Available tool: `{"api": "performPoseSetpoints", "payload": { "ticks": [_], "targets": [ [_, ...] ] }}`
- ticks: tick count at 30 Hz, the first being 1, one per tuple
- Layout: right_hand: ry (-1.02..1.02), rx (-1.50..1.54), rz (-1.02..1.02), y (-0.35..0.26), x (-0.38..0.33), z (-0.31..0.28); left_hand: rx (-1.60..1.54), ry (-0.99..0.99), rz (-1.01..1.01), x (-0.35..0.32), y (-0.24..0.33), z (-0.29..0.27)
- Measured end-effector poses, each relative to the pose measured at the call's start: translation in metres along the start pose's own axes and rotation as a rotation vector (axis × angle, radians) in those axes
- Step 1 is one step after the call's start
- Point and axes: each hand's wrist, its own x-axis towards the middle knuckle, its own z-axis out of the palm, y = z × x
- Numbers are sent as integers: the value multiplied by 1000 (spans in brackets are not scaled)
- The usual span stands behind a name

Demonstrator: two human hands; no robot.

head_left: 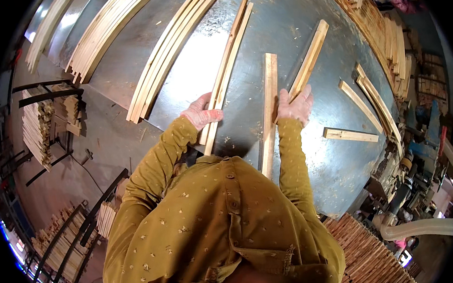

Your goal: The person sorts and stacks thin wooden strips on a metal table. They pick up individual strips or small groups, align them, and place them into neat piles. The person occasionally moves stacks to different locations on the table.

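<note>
Head view shows a broad grey metal tabletop (246, 79) strewn with wood chips, in a workshop whose grey floor (106, 142) carries stacked timber on dark metal racks (42, 96). One straight pale wooden strip (270, 108) lies alone between the hands. Just left of this strip, the left hand (200, 112) pinches two long, narrow light-brown strips (237, 48), thumb across them. Just right of it, the right hand (295, 107) has thumb and fingers closed around the near end of one straight honey-coloured strip (310, 57). Farther right of the lone strip lie two short pale wooden pieces (360, 105); well to its left rest two bundles of curved pale strips (173, 49), their strips too tightly packed to count surely.
</note>
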Motion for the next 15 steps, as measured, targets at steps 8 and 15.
{"api": "performPoseSetpoints", "payload": {
  "ticks": [8, 15],
  "targets": [
    [-682, 698, -129, -75, -55, 53, -333, -125, -41, -6, -6, 8],
    [-811, 1438, 323, -38, -41, -5, -465, -368, -39, -42, 27, -49]
  ]
}}
